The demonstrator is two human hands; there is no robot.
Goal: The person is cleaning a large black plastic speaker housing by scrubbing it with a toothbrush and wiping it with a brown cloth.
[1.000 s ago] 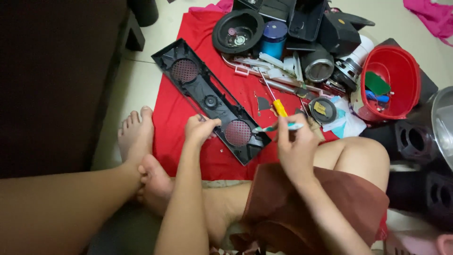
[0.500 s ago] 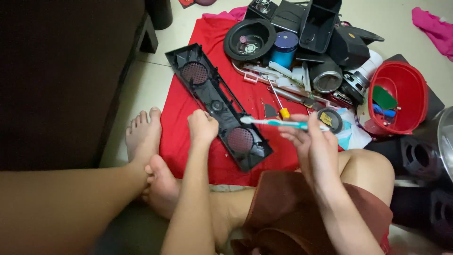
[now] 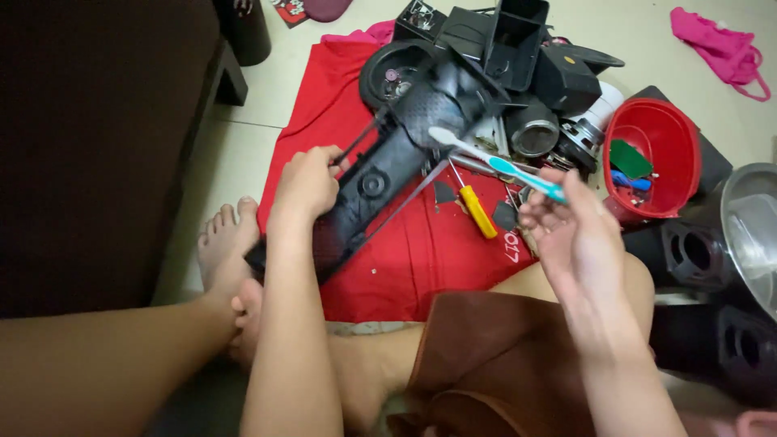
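- The left hand point(image 3: 306, 182) is closed around the long black speaker grille panel point(image 3: 380, 182), which is tilted up off the red cloth point(image 3: 421, 259); its far end is blurred.
- The right hand point(image 3: 571, 231) pinches the handle of a white-and-teal toothbrush point(image 3: 494, 162) between its fingertips; the bristle head points toward the raised end of the panel, just beside it.
- One yellow-handled screwdriver point(image 3: 477, 210) lies on the cloth between the two hands, touching neither.
- Open room: bare cloth shows below the panel, toward the person's knees; the cloth's left edge meets pale floor tile point(image 3: 222, 162) beside a dark piece of furniture point(image 3: 97, 146).
- Beyond the panel, a heap of black plastic housings point(image 3: 518, 48) crowds the far edge of the cloth, with one round black speaker cone point(image 3: 396, 77) at its left.
- One red plastic bowl point(image 3: 676, 129) stands to the right, holding a green piece and a blue piece.
- One shiny metal bowl point(image 3: 753, 226) sits at the right edge of the view.
- One pink cloth point(image 3: 716, 48) lies on the floor at the top right, well apart.
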